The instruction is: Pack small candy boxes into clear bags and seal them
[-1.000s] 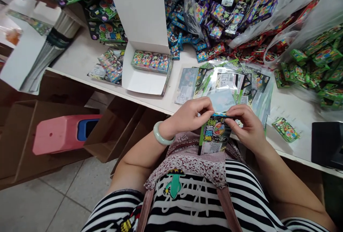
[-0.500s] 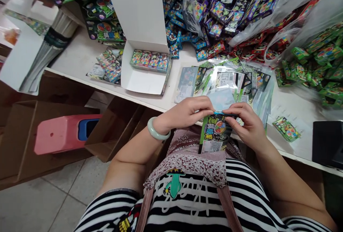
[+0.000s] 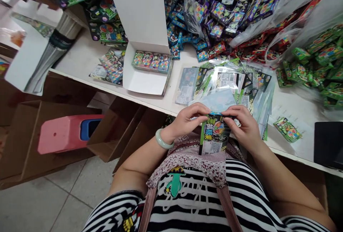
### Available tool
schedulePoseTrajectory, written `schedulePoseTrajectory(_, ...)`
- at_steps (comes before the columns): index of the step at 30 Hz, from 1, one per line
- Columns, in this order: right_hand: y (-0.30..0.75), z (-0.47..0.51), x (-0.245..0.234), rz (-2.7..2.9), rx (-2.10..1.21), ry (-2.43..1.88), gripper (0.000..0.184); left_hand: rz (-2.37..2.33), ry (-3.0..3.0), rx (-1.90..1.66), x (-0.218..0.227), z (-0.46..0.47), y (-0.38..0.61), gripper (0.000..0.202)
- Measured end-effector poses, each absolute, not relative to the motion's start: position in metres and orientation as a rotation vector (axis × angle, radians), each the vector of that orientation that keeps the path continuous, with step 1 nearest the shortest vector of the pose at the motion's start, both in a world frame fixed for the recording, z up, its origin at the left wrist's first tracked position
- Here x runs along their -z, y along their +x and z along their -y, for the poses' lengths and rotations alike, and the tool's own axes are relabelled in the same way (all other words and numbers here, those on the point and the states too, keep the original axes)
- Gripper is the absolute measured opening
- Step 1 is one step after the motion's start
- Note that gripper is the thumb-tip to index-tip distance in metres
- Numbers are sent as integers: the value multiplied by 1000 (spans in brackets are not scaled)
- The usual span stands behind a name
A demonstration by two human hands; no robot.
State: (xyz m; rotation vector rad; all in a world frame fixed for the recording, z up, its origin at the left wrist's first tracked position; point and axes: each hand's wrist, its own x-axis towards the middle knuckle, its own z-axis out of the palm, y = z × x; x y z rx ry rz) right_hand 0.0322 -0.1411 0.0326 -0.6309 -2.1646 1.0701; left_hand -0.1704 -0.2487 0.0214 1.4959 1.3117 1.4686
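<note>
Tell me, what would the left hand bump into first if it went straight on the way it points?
Beyond the black and green packet in its fingers, probably the right hand, facing it across the packet's top edge. Depth is hard to judge from one view.

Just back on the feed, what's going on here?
A person's left hand and right hand hold a black printed packet by its top, where something blue shows. Similar packets lie spread on the table beyond. An open white box stands to the left, and small colourful boxes are heaped behind.
</note>
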Motion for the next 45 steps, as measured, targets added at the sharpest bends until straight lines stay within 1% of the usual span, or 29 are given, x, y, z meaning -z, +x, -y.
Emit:
schedulePoseTrajectory(1,31,143,-31,2122,-1085,-654,14,-1316,1449,-1477,-21,249,-172,13)
schedulePoseTrajectory(4,30,147,-26,2007,-1143,-666,11,-1286,1350,-1484,-21,248,-174,34)
schedulePoseTrajectory(5,29,147,-25,1986,-1153,-656,9,-1278,1363,-1478,-21,247,-174,36)
schedulePoseTrajectory(6,29,146,-24,1973,-1158,-649,8,-1280,1397,-1470,-21,246,-174,33)
schedulePoseTrajectory(9,27,146,-22,1954,-1152,-668,6,-1328,1506,-1458,-20,243,-171,16)
schedulePoseTrajectory(13,24,149,-23,1977,-1124,-666,5,-1403,1483,-1499,-17,240,-165,13)
schedulePoseTrajectory(17,36,140,-27,2046,-1278,-627,14,-1430,1443,-1498,-13,232,-165,10)
schedulePoseTrajectory(20,78,116,-25,1944,-1348,-802,27,-1444,1452,-1449,-9,227,-166,10)
schedulePoseTrajectory(22,121,94,-18,1823,-1228,-1032,28,-1434,1411,-1439,-7,226,-165,11)
schedulePoseTrajectory(24,165,69,-6,1777,-991,-1312,27,-1407,1357,-1471,-5,227,-165,11)
schedulePoseTrajectory(26,197,46,7,1838,-711,-1623,24,-1386,1336,-1522,-4,227,-164,13)
schedulePoseTrajectory(29,217,23,25,1973,-522,-1896,26,-1381,1339,-1561,-4,226,-163,14)
schedulePoseTrajectory(35,214,13,33,2022,-502,-2018,19,-1413,1377,-1561,-6,227,-166,14)
schedulePoseTrajectory(42,211,18,26,2021,-544,-2104,17,-1517,1328,-1608,-12,219,-162,19)
schedulePoseTrajectory(45,208,17,24,1993,-584,-2124,17,-1612,1318,-1543,-18,216,-157,19)
